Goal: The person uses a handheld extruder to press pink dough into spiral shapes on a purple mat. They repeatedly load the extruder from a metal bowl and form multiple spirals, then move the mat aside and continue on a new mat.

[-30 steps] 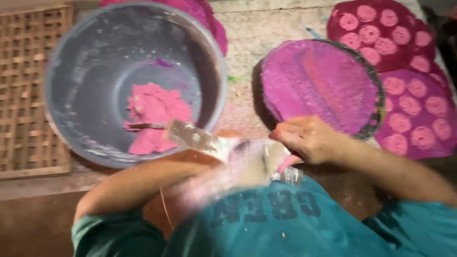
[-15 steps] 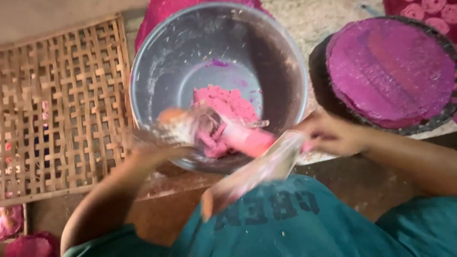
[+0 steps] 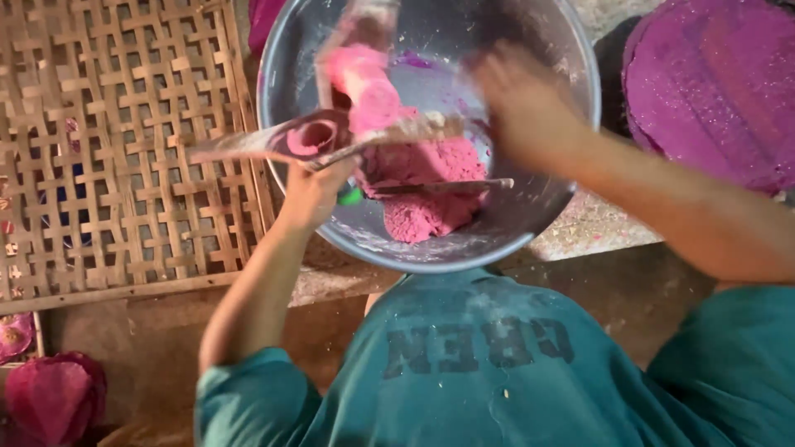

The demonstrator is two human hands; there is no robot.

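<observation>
Since the earlier frame the pink roll (image 3: 362, 81) has risen from the bowl's near edge to the upper centre of the frame, over the grey bowl (image 3: 431, 248). Left hand (image 3: 313, 192) is clamped on a flat ring-shaped tool (image 3: 310, 139) just below the roll. Right hand (image 3: 520, 106) hovers blurred over the bowl; I cannot tell its grip. Pink dough (image 3: 422, 186) lies inside, beside a woven mat (image 3: 116, 141) at left.
</observation>
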